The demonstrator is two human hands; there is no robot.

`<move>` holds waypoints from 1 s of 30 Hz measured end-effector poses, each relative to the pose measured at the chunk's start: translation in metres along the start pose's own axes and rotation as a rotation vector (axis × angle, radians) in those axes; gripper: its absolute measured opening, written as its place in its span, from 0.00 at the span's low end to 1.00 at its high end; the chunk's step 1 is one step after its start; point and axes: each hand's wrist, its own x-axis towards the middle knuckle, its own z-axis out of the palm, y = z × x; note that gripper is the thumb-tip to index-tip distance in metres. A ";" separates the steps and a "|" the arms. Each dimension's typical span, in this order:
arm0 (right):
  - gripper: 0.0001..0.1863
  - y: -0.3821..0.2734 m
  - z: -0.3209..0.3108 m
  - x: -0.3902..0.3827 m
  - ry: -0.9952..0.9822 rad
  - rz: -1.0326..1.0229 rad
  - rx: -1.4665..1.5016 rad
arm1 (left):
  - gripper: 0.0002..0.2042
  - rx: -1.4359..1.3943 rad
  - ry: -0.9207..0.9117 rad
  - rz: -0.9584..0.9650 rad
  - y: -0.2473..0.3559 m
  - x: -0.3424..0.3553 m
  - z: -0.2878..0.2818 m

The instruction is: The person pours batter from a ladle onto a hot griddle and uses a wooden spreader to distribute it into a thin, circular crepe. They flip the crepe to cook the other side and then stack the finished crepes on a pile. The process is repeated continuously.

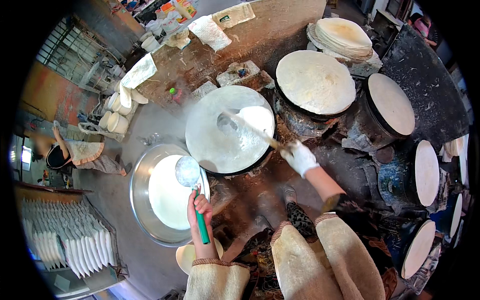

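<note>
Grey concrete floor (111, 210) and a stained brown partition (280, 25) draped with white cloths (207, 33) surround a ring of round cooking plates, while another person in a pale apron (86, 151) is over on the left. Directly ahead, the large round grey-white griddle (212, 142) carries a bright white, wet-looking patch of batter (259, 118) on its far right part, with a dark ring-like mark beside it and faint steam at its left edge. One gloved right hand (300, 159) is closed around a long, thin wooden spreading tool (260, 133), which slants across the griddle with its far end near that mark. Fingers of the bare left hand (199, 206) wrap the green handle of a round metal ladle (187, 171), its bowl above the wide silver metal basin (141, 216) of white liquid batter (165, 192). Coverage here seems partial: the patch is thick, and whether the greyer remainder is thinly coated or bare, I cannot tell, so evening it out appears unfinished. Behind, a pale cream round sheet (315, 82) tops the neighbouring plate, and stacked pale flat rounds (345, 37) look like completed ones. Plenty of batter is left in the basin.
</note>
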 end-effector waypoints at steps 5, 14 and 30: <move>0.19 0.034 -0.002 0.007 0.030 0.091 -0.136 | 0.13 0.027 0.045 0.030 -0.003 -0.006 -0.001; 0.26 -0.045 0.018 0.042 0.047 -0.025 0.271 | 0.12 0.041 -0.007 -0.036 -0.022 0.007 0.009; 0.25 -0.002 0.090 0.016 0.007 0.428 0.956 | 0.11 0.102 0.120 -0.162 -0.044 0.023 -0.004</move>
